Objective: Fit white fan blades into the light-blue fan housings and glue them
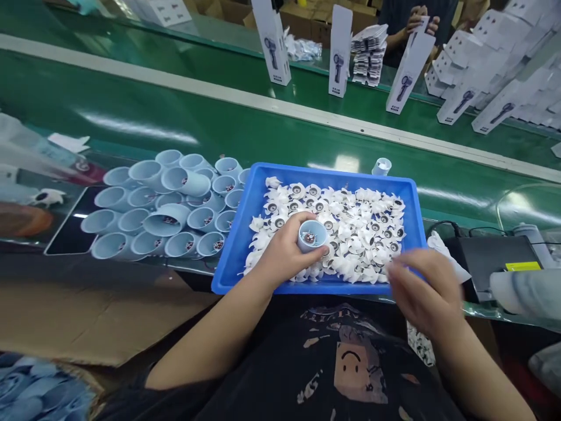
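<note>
My left hand (pixel 286 248) is wrapped round a light-blue cylindrical housing (pixel 316 227), its open end facing up. Inside that housing a motor part with copper-coloured and white bits shows. Below it a blue tray (pixel 245 234) holds a great many small white fan impellers (pixel 350 234), several with dark round hubs. Over the tray's right edge, my right hand (pixel 427 286) is smeared by motion, with its fingers partly curled; whether anything is between them cannot be made out.
Left of the tray lies a stack of similar blue housings (pixel 170 219). A small white cylinder (pixel 382 166) stands behind the tray. White printed boxes (pixel 339 52) stand across the green conveyor (pixel 210 111), near a co-worker's hands (pixel 421 22). A dark device (pixel 495 257) sits at right.
</note>
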A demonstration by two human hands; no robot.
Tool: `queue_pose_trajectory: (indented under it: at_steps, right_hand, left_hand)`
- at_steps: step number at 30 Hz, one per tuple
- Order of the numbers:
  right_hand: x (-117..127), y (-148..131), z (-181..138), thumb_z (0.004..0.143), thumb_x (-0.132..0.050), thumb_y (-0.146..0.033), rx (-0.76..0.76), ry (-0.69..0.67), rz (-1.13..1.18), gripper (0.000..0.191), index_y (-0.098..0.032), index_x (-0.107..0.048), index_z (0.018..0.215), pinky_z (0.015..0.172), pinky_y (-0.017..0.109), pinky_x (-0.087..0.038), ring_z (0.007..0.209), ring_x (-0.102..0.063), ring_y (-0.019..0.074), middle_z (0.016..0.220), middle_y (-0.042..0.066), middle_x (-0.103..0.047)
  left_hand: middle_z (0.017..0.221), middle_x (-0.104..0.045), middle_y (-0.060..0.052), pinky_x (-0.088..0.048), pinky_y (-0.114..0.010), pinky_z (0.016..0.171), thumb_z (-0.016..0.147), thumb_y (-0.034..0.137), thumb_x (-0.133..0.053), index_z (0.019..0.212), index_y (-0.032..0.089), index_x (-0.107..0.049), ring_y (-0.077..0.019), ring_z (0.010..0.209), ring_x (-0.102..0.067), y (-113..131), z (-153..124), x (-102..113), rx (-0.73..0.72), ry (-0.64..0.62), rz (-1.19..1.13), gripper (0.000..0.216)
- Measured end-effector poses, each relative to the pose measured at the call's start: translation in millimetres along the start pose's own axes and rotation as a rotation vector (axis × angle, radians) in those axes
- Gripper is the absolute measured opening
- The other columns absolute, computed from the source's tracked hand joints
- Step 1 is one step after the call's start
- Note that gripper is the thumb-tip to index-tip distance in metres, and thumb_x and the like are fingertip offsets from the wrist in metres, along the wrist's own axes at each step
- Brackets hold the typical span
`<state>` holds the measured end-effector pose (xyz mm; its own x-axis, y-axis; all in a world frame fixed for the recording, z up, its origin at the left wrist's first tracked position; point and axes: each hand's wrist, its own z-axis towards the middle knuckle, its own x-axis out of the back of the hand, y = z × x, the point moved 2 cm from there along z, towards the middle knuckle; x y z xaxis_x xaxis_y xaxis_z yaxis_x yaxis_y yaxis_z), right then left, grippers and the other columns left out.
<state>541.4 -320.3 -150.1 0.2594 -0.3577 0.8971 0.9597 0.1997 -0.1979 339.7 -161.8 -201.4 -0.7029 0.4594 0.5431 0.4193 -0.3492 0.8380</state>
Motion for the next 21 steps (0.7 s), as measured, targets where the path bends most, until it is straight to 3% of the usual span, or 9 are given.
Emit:
queue_pose_trajectory:
  at_steps: [4,8,14,18,21]
  right_hand:
    - [-57,6,34,0.089,-0.057,-0.006,0.014,-0.295,-0.150,0.018,-0.018,-0.067,0.096,0.072,0.032,-0.041,0.085,-0.058,0.0216,0.094,0.006,-0.067]
    - [-85,12,48,0.079,-0.056,0.002,-0.099,-0.434,-0.220,0.019,-0.014,-0.066,0.082,0.064,0.031,-0.036,0.074,-0.055,0.0214,0.081,0.007,-0.062]
    - [-75,10,53,0.078,-0.048,0.003,-0.231,-0.406,-0.024,0.022,-0.013,-0.063,0.080,0.070,0.033,-0.039,0.077,-0.056,0.0214,0.083,0.008,-0.060]
    - [-51,8,48,0.087,-0.050,-0.020,-0.335,-0.284,0.356,0.017,-0.016,-0.059,0.100,0.071,0.036,-0.045,0.080,-0.058,0.0220,0.096,0.011,-0.061]
    - [-40,1,39,0.094,-0.038,-0.043,-0.399,-0.241,0.735,0.032,-0.020,-0.049,0.112,0.064,0.032,-0.051,0.071,-0.061,0.0185,0.091,0.008,-0.061]
  left_hand:
    - [0.112,-0.065,-0.007,-0.049,-0.044,0.093,0.072,0.040,-0.071,0.109,0.022,-0.056,-0.0271,0.104,-0.062,-2,4,0,-0.114,0.000,-0.022,0.043]
    - [0.129,-0.059,-0.009,-0.040,-0.047,0.107,0.075,0.038,-0.069,0.117,0.024,-0.053,-0.0290,0.123,-0.053,-3,-1,1,-0.217,-0.016,-0.071,0.047]
    - [0.112,-0.056,-0.009,-0.052,-0.040,0.085,0.069,0.035,-0.072,0.116,0.022,-0.039,-0.0229,0.095,-0.062,-7,-9,-1,-0.072,-0.073,-0.205,0.059]
    - [0.120,-0.055,-0.011,-0.047,-0.045,0.098,0.066,0.042,-0.080,0.107,0.022,-0.045,-0.0283,0.117,-0.055,-2,-12,6,-0.231,0.079,-0.242,0.057]
    - [0.130,-0.056,-0.012,-0.043,-0.045,0.105,0.074,0.037,-0.074,0.114,0.023,-0.052,-0.0286,0.124,-0.053,10,-17,13,-0.386,0.029,-0.156,0.048]
